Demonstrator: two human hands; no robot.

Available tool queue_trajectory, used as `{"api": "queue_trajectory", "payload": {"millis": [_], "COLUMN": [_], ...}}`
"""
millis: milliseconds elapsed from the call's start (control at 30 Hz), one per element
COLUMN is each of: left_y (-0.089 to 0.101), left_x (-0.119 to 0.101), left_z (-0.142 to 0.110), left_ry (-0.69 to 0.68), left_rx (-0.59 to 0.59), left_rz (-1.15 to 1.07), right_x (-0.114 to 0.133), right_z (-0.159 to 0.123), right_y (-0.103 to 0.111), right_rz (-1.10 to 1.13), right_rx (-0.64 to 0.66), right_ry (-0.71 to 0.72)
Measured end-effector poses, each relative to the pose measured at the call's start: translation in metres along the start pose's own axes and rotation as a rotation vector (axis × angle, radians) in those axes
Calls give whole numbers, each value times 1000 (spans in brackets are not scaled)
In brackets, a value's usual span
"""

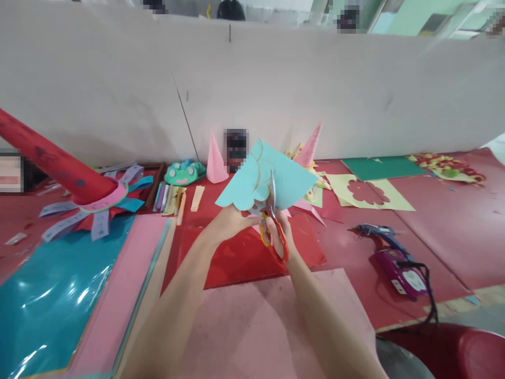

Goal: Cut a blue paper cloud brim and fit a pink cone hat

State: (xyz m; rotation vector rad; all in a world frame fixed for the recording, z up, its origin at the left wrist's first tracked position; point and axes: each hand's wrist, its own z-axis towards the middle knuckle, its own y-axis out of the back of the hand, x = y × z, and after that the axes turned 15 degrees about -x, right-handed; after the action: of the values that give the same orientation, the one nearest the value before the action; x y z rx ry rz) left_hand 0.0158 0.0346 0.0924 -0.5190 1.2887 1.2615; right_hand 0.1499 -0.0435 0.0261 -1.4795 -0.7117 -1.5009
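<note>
Table (445, 216): red, spread right across the scene, with a pink sheet (244, 326) under the forearms.
Card (292, 179): here it is, light blue, held up over the table in front of the body, its lower left edge wavy.
Glue gun (400, 271): lying on the table to the right, out of both hands.
Left hand (229, 223): pinching the card at its lower left edge, thumb reaching toward the scissors.
Right hand (286, 229): fingers wrapped in the handle loops, blades pointing up; how wide they part, I cannot tell.
Scissors (272, 192): one blade shows against the card, and this looks like cutting in progress, the shaping partly done.
Drawn curve (259, 171): left of the blade; following it calls for a steady left pinch, the card turned to meet the blades, and short, controlled snips.
</note>
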Motion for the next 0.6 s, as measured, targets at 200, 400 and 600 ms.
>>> {"api": "queue_trajectory", "payload": {"millis": [200,400,600], "left_y": [-18,-24,-16], "left_x": [-4,-8,-16], "left_z": [2,2,4], "left_ry": [-2,35,63], "left_rx": [-221,-446,-425], "left_rz": [-81,-68,-75], "right_x": [4,-3,0], "right_z": [1,-2,-2], "right_y": [-1,-4,-5], "right_rz": [50,33,-27], "right_rx": [-2,30,63], "right_ry": [-3,-5,33]}}
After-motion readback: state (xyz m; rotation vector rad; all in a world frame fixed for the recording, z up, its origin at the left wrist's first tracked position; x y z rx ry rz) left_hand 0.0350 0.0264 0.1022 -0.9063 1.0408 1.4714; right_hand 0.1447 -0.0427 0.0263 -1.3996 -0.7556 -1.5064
